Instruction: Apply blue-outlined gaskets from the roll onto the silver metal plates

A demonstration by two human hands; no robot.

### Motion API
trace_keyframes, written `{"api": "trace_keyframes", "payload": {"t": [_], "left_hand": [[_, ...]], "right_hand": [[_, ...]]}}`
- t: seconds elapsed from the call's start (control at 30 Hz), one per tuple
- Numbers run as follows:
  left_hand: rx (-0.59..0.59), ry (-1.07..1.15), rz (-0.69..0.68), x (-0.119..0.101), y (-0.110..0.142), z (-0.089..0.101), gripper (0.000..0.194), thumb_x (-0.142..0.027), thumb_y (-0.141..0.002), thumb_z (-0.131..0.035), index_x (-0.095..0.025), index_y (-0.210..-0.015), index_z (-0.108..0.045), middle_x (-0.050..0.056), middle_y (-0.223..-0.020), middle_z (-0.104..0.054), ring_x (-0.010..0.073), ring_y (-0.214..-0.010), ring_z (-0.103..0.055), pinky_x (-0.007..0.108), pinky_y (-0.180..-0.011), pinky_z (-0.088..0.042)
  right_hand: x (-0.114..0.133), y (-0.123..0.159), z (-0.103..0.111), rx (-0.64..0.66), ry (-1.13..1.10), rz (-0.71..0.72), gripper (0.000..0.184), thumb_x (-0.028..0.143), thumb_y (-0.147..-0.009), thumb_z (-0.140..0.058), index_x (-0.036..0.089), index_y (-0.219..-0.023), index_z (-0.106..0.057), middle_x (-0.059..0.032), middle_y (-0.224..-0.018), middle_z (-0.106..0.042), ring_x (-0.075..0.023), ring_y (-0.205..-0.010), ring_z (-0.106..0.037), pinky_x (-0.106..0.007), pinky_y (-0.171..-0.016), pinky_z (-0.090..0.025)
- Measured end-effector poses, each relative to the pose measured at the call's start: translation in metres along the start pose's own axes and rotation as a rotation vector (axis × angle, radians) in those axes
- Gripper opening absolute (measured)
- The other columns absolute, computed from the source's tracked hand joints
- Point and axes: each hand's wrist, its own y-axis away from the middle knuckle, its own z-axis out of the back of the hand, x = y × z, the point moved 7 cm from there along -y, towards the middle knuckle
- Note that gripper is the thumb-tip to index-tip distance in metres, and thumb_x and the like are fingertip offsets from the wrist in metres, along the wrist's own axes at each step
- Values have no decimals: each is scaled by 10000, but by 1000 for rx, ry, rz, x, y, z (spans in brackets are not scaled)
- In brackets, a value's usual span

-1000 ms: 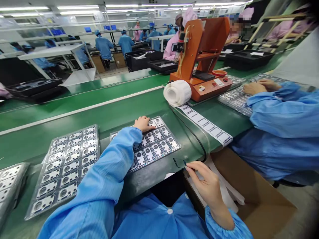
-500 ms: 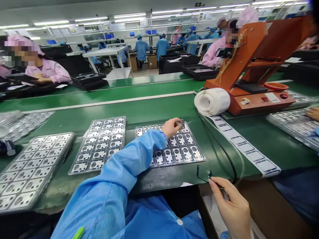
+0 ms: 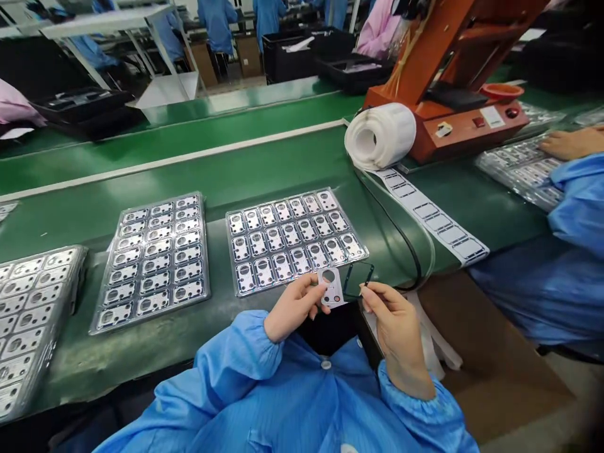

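Observation:
Between the thumb and fingers of my left hand (image 3: 298, 301) is a small silver metal plate (image 3: 331, 288) with a round hole and smaller holes, tilted up in front of me. My right hand (image 3: 395, 324) pinches a thin dark rectangular frame-shaped gasket (image 3: 348, 280) by its right side. The gasket is beside the plate, very close to it; I cannot tell if they touch. Just beyond my hands lies a clear plastic tray (image 3: 361, 253) with rows of similar plates, many edged with dark frames.
Another plate tray (image 3: 100, 323) lies to the left, with stacked trays (image 3: 28, 402) further left. A white label roll (image 3: 399, 129) unwinds a strip of dark frames (image 3: 436, 223) beside an orange machine (image 3: 467, 135). A co-worker's hand (image 3: 570, 143) rests on trays at right.
My left hand has come back from the far right corner of the tray with a plate, toward my right hand. The gasket has risen beside the plate. My view has tilted down.

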Motion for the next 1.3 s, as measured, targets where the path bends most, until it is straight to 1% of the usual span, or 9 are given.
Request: {"api": "trace_keyframes", "payload": {"t": [0.13,0.23,0.4,0.73,0.83,0.93,1.07,1.13,1.3], "left_hand": [[15,14,10,8,-6,-3,490,-616,-832,-583,-148,-980,-589,-1,-689,-626,69,-530,-522,202,-512,-367],[17,17,-4,11,-8,-2,481,-602,-849,-570,-138,-968,-613,6,-694,-631,70,-538,-519,205,-525,-378],[-3,-4,-33,14,-10,1,501,-603,-866,-551,-133,-1016,-636,7,-692,-622,84,-567,-548,208,-531,-400],[10,4,-70,14,-10,-1,475,-551,-897,-541,-116,-1065,-633,6,-688,-609,80,-567,-538,193,-520,-407],[9,-6,-71,15,-10,-1,461,-527,-912,-531,-108,-1077,-627,10,-687,-619,74,-544,-511,195,-525,-415],[0,-10,-70,16,-11,0,448,-514,-921,-524,-104,-1073,-622,14,-692,-623,70,-535,-497,196,-526,-414],[-13,-11,-74,18,-11,0,435,-506,-917,-531,-110,-1072,-622,15,-718,-613,74,-554,-510,193,-518,-407],[-12,-19,-79,16,-11,0,432,-502,-915,-534,-110,-1075,-619,9,-721,-608,64,-531,-490,193,-518,-407],[3,0,-96,12,-10,-1,438,-518,-902,-548,-108,-1038,-618,6,-712,-604,59,-518,-501,186,-506,-401]], "right_hand": [[-8,7,-5,26,28,-61,268,441,-739,-776,194,-841,-747,1,-635,-637,-113,-556,-522,-248,-518,-453],[-10,12,-10,71,67,-84,275,457,-748,-767,201,-846,-746,-19,-717,-688,-137,-625,-584,-267,-580,-502],[-4,17,-17,149,146,-39,255,457,-790,-730,209,-843,-742,-37,-812,-723,-173,-748,-655,-293,-687,-545],[5,20,-18,155,224,9,165,371,-835,-713,211,-867,-737,-27,-823,-710,-161,-751,-647,-284,-694,-530],[14,22,-16,142,269,96,133,338,-854,-699,209,-855,-733,-27,-818,-704,-161,-750,-646,-283,-672,-533],[30,26,-16,150,338,280,43,243,-864,-692,229,-870,-732,-18,-826,-702,-156,-763,-647,-277,-670,-532],[47,36,-19,176,400,501,166,128,-843,-695,254,-946,-730,0,-843,-702,-141,-765,-646,-273,-700,-531],[45,35,-20,172,404,489,162,130,-848,-691,254,-946,-728,3,-845,-702,-139,-767,-648,-269,-699,-530],[29,26,-20,135,365,321,59,210,-868,-686,239,-892,-731,5,-825,-704,-139,-764,-651,-263,-698,-533]]}}
